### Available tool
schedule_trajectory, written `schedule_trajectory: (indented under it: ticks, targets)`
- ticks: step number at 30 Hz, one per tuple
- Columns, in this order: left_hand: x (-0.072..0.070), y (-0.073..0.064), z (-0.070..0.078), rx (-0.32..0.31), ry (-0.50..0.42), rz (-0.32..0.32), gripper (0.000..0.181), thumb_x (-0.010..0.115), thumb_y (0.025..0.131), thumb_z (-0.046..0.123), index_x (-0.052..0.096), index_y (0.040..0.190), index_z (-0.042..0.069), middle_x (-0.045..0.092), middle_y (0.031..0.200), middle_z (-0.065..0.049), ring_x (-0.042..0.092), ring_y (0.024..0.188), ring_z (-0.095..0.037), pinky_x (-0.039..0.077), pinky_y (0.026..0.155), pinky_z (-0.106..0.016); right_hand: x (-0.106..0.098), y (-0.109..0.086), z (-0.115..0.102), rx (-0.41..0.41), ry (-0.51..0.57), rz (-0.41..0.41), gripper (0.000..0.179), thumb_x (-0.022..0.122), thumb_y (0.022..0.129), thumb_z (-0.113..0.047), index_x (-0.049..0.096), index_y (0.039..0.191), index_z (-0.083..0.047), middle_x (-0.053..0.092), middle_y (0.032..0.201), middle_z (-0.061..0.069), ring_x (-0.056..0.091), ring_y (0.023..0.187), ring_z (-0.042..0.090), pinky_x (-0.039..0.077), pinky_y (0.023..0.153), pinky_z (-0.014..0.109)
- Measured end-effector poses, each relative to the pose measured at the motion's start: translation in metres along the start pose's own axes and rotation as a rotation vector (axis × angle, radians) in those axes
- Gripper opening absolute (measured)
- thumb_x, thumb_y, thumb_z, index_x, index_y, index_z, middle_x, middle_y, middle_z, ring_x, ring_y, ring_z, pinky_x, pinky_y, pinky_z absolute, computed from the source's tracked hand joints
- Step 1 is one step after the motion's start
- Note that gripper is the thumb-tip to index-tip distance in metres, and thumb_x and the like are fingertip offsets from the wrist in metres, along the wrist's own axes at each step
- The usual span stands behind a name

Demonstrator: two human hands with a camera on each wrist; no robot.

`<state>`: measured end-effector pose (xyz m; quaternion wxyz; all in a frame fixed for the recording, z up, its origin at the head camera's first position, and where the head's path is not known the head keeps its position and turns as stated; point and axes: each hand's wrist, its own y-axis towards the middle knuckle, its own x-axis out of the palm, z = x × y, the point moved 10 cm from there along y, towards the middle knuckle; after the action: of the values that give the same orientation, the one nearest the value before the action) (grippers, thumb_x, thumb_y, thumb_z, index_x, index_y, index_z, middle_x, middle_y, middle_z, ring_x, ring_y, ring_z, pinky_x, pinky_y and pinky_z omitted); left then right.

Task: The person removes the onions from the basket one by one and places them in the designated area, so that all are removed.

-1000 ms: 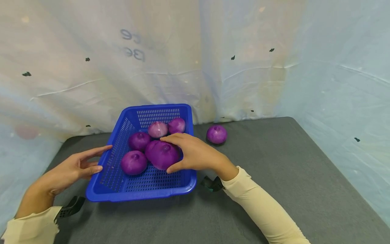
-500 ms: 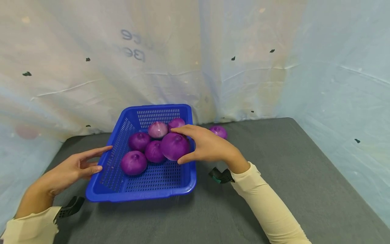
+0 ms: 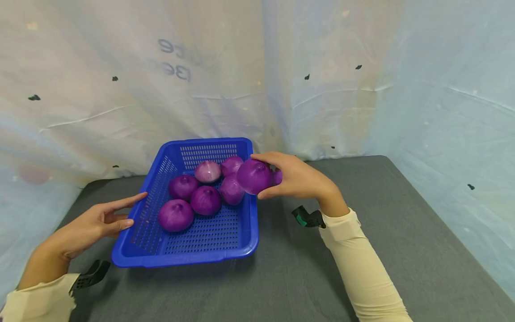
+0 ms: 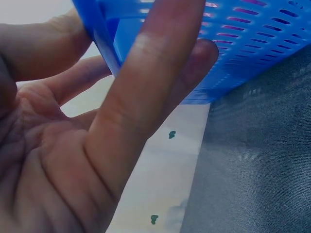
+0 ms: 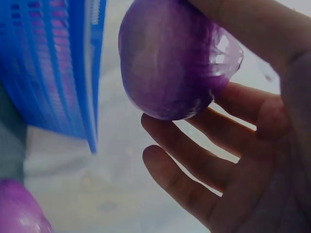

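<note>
My right hand (image 3: 302, 178) holds a red onion (image 3: 254, 177) between thumb and fingers, raised over the right rim of a blue plastic basket (image 3: 189, 258). In the right wrist view the held onion (image 5: 167, 60) is clear of the basket wall (image 5: 63, 73), and the two lowest fingers stand apart from each other. My left hand (image 3: 90, 228) pinches the basket's left rim. The left wrist view shows the thumb and fingers of that hand (image 4: 97, 131) about the rim. Several red onions, including a paler one (image 3: 208, 171), lie in the basket.
Another red onion (image 5: 22, 211) sits on the dark grey table (image 3: 362, 232) right of the basket, mostly hidden behind my right hand in the head view. A pale plastic sheet (image 3: 241, 89) hangs behind the table, and another sheet (image 3: 462, 134) borders its right side.
My right hand has lifted the onion from inside the basket and carried it right to the rim, uncovering another onion below. The left hand stays on the rim.
</note>
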<state>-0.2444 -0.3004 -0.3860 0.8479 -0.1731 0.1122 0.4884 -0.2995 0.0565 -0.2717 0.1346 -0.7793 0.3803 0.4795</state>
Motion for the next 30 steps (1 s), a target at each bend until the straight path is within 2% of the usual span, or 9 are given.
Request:
schedule_trajectory:
  ticks: [4, 7, 11, 13, 15, 21, 24, 27, 30]
  targets:
    - [0.001, -0.001, -0.002, -0.030, 0.008, 0.000, 0.065, 0.049, 0.106, 0.016, 0.014, 0.161, 0.017, 0.061, 0.130, 0.019, 0.070, 0.108, -0.010, 0.059, 0.081, -0.035, -0.013, -0.008, 0.013, 0.028, 0.023, 0.038, 0.086, 0.083, 0.080, -0.043, 0.041, 0.151, -0.022, 0.050, 0.147, -0.002, 0.051, 0.130, 0.016, 0.053, 0.096, 0.036]
    - [0.001, -0.001, -0.003, -0.049, 0.032, 0.015, 0.066, 0.049, 0.106, 0.018, 0.013, 0.161, 0.017, 0.059, 0.140, -0.003, 0.070, 0.107, -0.009, 0.059, 0.081, -0.036, -0.017, -0.011, 0.019, 0.049, 0.034, 0.039, 0.086, 0.082, 0.080, -0.045, 0.039, 0.152, -0.025, 0.048, 0.148, -0.002, 0.051, 0.128, 0.016, 0.055, 0.093, 0.035]
    - [0.000, 0.000, -0.002, -0.068, 0.081, 0.041, 0.066, 0.051, 0.105, 0.023, 0.015, 0.161, 0.020, 0.041, 0.151, -0.030, 0.069, 0.106, -0.007, 0.059, 0.080, -0.035, -0.021, -0.013, 0.022, 0.055, 0.034, 0.033, 0.086, 0.082, 0.081, -0.043, 0.040, 0.152, -0.022, 0.048, 0.148, 0.000, 0.051, 0.128, 0.018, 0.054, 0.094, 0.040]
    - [0.000, 0.000, -0.001, -0.070, 0.105, 0.044, 0.066, 0.051, 0.105, 0.025, 0.015, 0.161, 0.022, 0.035, 0.153, -0.033, 0.069, 0.105, -0.006, 0.059, 0.080, -0.035, -0.022, -0.014, 0.024, 0.060, 0.017, 0.030, 0.086, 0.083, 0.080, -0.042, 0.040, 0.152, -0.021, 0.048, 0.148, 0.000, 0.050, 0.130, 0.018, 0.054, 0.095, 0.041]
    - [-0.001, 0.000, 0.001, -0.072, 0.122, 0.041, 0.066, 0.051, 0.105, 0.026, 0.015, 0.161, 0.024, 0.036, 0.152, -0.034, 0.069, 0.104, -0.007, 0.059, 0.079, -0.035, -0.023, -0.013, 0.024, 0.063, -0.004, 0.025, 0.086, 0.083, 0.080, -0.041, 0.041, 0.151, -0.020, 0.049, 0.147, -0.001, 0.050, 0.131, 0.019, 0.054, 0.096, 0.040]
    - [-0.007, -0.004, 0.004, -0.076, 0.160, 0.035, 0.065, 0.049, 0.106, 0.026, 0.015, 0.161, 0.024, 0.050, 0.145, -0.026, 0.071, 0.104, -0.012, 0.059, 0.078, -0.036, -0.026, -0.014, 0.029, 0.105, -0.041, 0.013, 0.086, 0.083, 0.080, -0.040, 0.040, 0.152, -0.018, 0.049, 0.148, 0.002, 0.050, 0.132, 0.021, 0.052, 0.099, 0.040]
    - [-0.008, -0.003, 0.003, -0.070, 0.137, 0.040, 0.064, 0.050, 0.106, 0.026, 0.017, 0.160, 0.022, 0.059, 0.140, -0.009, 0.071, 0.104, -0.013, 0.060, 0.078, -0.038, -0.029, -0.017, 0.034, 0.148, -0.038, 0.019, 0.088, 0.084, 0.079, -0.038, 0.039, 0.152, -0.018, 0.047, 0.149, 0.004, 0.050, 0.132, 0.023, 0.051, 0.100, 0.042]
    - [-0.007, -0.001, 0.004, -0.026, 0.084, 0.043, 0.062, 0.049, 0.106, 0.020, 0.019, 0.160, 0.016, 0.064, 0.131, 0.010, 0.072, 0.104, -0.013, 0.060, 0.078, -0.039, -0.033, -0.021, 0.038, 0.171, -0.039, 0.021, 0.089, 0.085, 0.079, -0.037, 0.039, 0.152, -0.017, 0.047, 0.150, 0.006, 0.050, 0.131, 0.025, 0.051, 0.099, 0.044]
    - [-0.006, 0.000, 0.004, 0.017, 0.042, 0.050, 0.060, 0.049, 0.105, 0.013, 0.022, 0.159, 0.012, 0.065, 0.124, 0.021, 0.072, 0.104, -0.012, 0.060, 0.077, -0.039, -0.035, -0.022, 0.040, 0.171, -0.049, 0.020, 0.089, 0.085, 0.079, -0.037, 0.039, 0.152, -0.017, 0.048, 0.149, 0.007, 0.051, 0.130, 0.025, 0.051, 0.099, 0.044]
